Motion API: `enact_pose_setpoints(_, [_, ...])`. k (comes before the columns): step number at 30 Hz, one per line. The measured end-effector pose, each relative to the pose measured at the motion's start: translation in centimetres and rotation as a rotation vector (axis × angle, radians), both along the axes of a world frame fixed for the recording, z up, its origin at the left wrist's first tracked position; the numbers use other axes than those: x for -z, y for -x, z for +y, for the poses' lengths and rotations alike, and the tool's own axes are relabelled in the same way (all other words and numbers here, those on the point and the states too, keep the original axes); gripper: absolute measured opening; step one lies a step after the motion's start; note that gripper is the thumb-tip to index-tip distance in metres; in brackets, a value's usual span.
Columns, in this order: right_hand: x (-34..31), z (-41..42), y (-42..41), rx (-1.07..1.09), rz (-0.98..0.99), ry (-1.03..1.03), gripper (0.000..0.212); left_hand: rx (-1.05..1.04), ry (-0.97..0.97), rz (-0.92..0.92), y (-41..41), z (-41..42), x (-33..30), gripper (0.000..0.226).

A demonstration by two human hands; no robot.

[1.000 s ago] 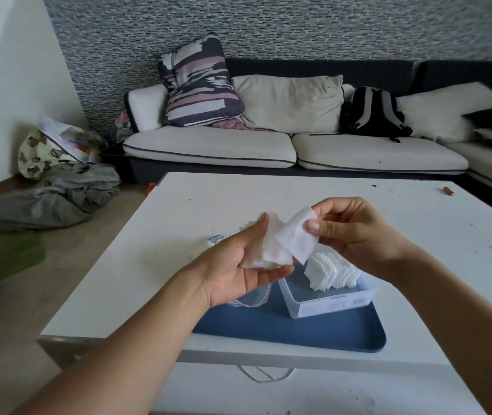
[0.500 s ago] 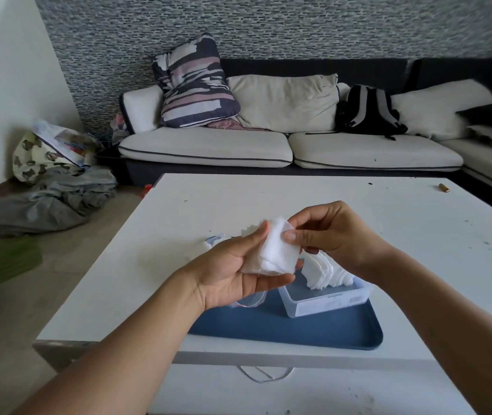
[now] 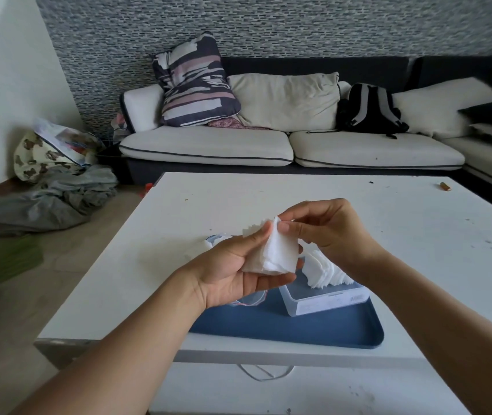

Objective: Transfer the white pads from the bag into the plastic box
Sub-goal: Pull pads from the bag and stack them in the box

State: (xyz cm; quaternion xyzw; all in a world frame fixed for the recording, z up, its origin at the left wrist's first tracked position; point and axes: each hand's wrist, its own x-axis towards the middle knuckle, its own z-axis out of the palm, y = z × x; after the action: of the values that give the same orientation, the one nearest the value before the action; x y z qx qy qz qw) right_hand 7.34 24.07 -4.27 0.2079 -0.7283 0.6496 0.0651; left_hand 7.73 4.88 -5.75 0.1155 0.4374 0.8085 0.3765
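My left hand [image 3: 232, 274] fingers grip a stack of pads [image 3: 274, 253]; my right hand [image 3: 325, 232] fingers pinch its top one. The box [image 3: 328, 301] looks partly filled; more remain.

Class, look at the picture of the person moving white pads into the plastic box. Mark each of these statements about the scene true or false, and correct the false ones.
1. The left hand holds a stack of white pads. True.
2. The plastic box is empty. False: pads already stand in it.
3. The box sits on a blue tray. True.
4. The right hand rests flat on the table. False: it is raised, fingers at the stack's top edge.
5. A backpack lies on the floor. False: it is on the sofa.
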Motion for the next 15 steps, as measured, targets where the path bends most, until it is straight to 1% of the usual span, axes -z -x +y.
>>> enact_pose_setpoints(2, [0.0, 0.0, -0.1, 0.014, 0.021, 0.008, 0.011, -0.024, -0.002, -0.026, 0.1, 0.0, 0.2, 0.05])
enact_pose_setpoints(4, [-0.1, 0.2, 0.0, 0.014, 0.053, 0.003, 0.014, -0.06, 0.001, -0.05, 0.3, 0.0, 0.4, 0.043])
enact_pose_setpoints(6, [-0.3, 0.8, 0.1, 0.006, 0.057, 0.027, 0.018, -0.103, 0.017, -0.072, 0.5, 0.0, 0.5, 0.043])
enact_pose_setpoints(9, [-0.9, 1.6, 0.1, -0.074, -0.009, 0.089, 0.011, -0.154, 0.027, -0.103, 0.6, -0.2, 0.6, 0.046])
enact_pose_setpoints(11, [-1.3, 2.0, -0.2, -0.151, -0.07, 0.124, 0.005, -0.157, 0.023, -0.091, 0.7, -0.4, 0.6, 0.045])
enact_pose_setpoints(13, [-1.6, 2.0, -0.5, -0.188, -0.079, 0.065, 0.004, -0.141, 0.032, -0.062, 0.7, -0.5, 0.5, 0.043])
enact_pose_setpoints(15, [-1.6, 1.6, -0.6, -0.172, -0.045, -0.033, 0.006, -0.125, 0.053, -0.046, 0.5, -0.4, 0.5, 0.042])
